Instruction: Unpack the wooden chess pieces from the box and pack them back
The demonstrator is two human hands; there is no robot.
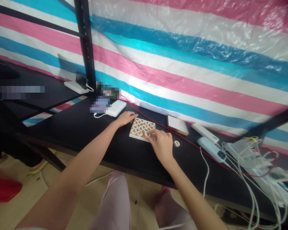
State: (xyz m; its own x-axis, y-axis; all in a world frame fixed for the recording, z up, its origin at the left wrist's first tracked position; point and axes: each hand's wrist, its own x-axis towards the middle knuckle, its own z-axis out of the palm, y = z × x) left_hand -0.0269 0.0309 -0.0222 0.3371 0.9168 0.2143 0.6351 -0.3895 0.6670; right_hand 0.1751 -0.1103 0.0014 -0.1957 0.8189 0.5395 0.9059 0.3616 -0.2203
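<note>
A small wooden tray (133, 135) lies on the black table (81, 127), filled with several round wooden pieces (140, 126) marked with dark characters. My left hand (126, 118) lies flat at the tray's left far corner, fingers stretched out and touching its edge. My right hand (161, 143) is at the tray's near right corner, fingers curled and pinched on one of the pieces (147, 134) there. One loose round piece (176, 143) lies on the table to the right of my right hand.
The tray's wooden lid (177, 124) lies behind the loose piece. White power banks (115, 108) (211, 148) with cables, a red wire (194, 145), and a pile of chargers (254, 156) crowd the table's right. A striped tarp (182, 64) hangs behind. My knees are below the table edge.
</note>
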